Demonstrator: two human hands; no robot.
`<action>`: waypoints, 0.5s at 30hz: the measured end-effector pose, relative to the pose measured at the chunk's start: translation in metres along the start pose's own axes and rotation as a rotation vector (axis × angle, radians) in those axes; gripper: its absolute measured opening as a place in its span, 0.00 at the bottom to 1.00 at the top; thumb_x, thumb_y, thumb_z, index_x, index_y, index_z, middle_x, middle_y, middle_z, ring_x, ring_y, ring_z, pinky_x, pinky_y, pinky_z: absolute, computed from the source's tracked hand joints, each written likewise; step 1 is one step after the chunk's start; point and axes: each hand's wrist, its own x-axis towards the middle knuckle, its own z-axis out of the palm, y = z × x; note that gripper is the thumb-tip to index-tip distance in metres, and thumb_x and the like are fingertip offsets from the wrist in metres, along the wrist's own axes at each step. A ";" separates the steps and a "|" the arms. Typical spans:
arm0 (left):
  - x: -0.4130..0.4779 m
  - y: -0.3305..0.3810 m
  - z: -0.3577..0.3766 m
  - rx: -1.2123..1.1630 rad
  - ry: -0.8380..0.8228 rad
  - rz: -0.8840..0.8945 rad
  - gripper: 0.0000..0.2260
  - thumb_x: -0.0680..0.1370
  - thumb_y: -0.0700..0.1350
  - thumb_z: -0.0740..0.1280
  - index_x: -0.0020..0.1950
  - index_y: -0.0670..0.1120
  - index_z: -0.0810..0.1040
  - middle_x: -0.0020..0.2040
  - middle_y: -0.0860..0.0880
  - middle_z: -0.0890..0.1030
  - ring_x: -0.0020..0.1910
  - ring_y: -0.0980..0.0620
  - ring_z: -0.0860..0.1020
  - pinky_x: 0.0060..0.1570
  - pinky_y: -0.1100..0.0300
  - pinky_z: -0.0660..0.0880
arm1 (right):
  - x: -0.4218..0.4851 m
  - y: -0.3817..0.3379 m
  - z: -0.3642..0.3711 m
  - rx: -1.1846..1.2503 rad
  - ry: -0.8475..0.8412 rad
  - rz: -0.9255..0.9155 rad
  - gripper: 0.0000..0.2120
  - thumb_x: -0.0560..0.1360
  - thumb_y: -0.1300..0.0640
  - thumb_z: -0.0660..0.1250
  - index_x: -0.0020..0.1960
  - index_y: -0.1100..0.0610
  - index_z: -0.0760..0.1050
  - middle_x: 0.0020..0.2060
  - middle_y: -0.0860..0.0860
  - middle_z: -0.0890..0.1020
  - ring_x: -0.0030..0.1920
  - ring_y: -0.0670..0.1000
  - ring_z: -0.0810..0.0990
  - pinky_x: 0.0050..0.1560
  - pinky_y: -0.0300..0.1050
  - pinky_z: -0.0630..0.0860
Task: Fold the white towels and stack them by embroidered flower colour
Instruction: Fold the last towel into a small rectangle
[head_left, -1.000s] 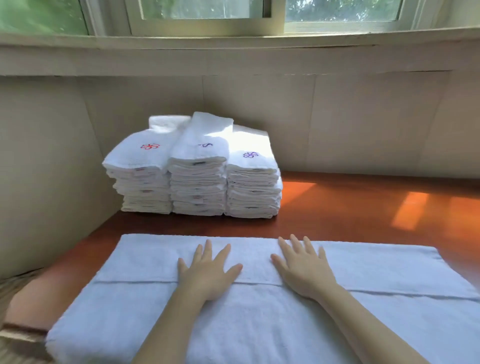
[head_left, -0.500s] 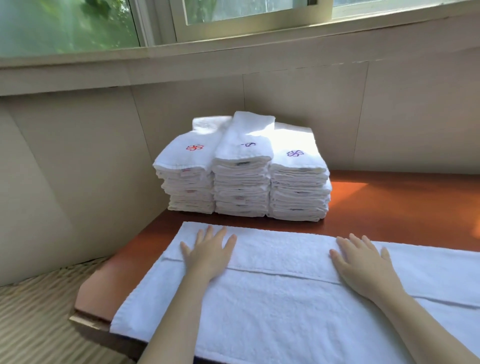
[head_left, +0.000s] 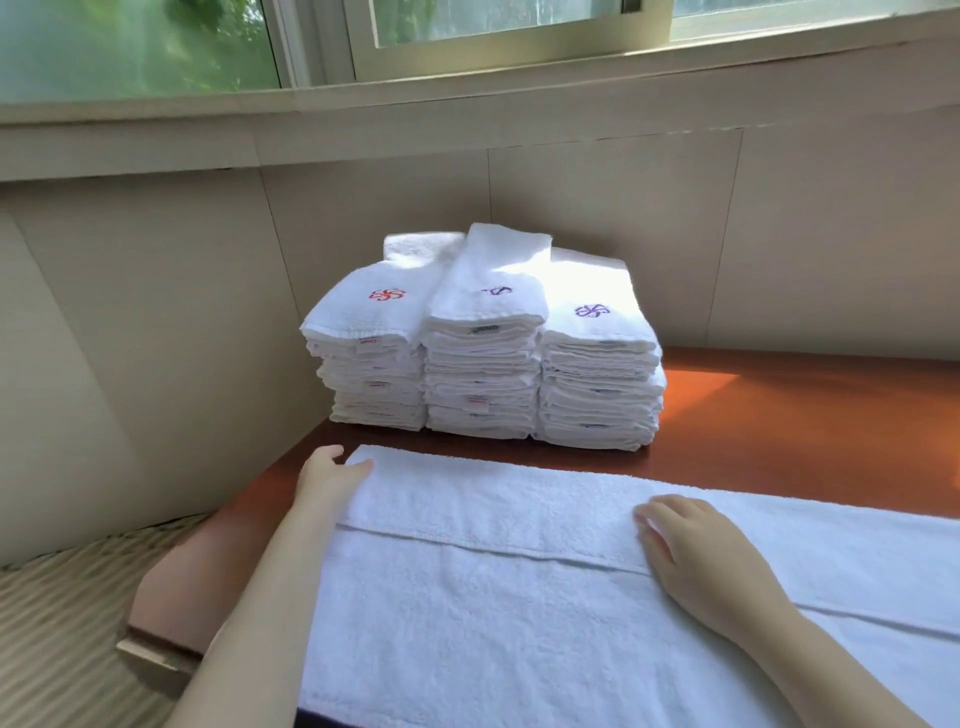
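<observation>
white towel (head_left: 519, 597) lies folded lengthwise across the wooden table (head_left: 779, 415). right hand (head_left: 696, 561) rests flat on it, fingers straight. left hand (head_left: 330, 478) at its far-left corner; pinching or only touching, cannot tell. terry looks soft, light, limp: take it by the end corners.

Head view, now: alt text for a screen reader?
A person's right hand rests flat on a white towel spread across a reddish table, the left hand at its left end. Behind stand three stacks of folded towels, embroidered flowers on top: red left, purple right.
</observation>
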 end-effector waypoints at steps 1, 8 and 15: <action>0.006 0.004 0.000 -0.037 -0.027 0.011 0.26 0.76 0.42 0.69 0.73 0.42 0.66 0.71 0.42 0.69 0.68 0.44 0.70 0.65 0.54 0.66 | 0.002 0.000 -0.001 -0.008 0.007 -0.001 0.12 0.80 0.53 0.58 0.54 0.54 0.79 0.53 0.48 0.80 0.56 0.53 0.76 0.56 0.46 0.71; 0.035 0.019 0.003 0.058 -0.098 0.087 0.25 0.75 0.37 0.70 0.71 0.41 0.68 0.59 0.40 0.75 0.58 0.43 0.75 0.59 0.55 0.70 | 0.003 -0.003 -0.006 -0.012 0.147 0.061 0.09 0.76 0.56 0.65 0.42 0.59 0.80 0.39 0.53 0.83 0.43 0.60 0.80 0.42 0.50 0.75; 0.047 0.015 0.009 0.404 -0.118 0.090 0.28 0.76 0.41 0.69 0.73 0.40 0.63 0.71 0.40 0.69 0.67 0.41 0.70 0.65 0.51 0.68 | 0.003 0.001 0.002 -0.031 -0.097 0.068 0.20 0.80 0.42 0.51 0.68 0.47 0.68 0.68 0.45 0.70 0.69 0.49 0.66 0.66 0.42 0.63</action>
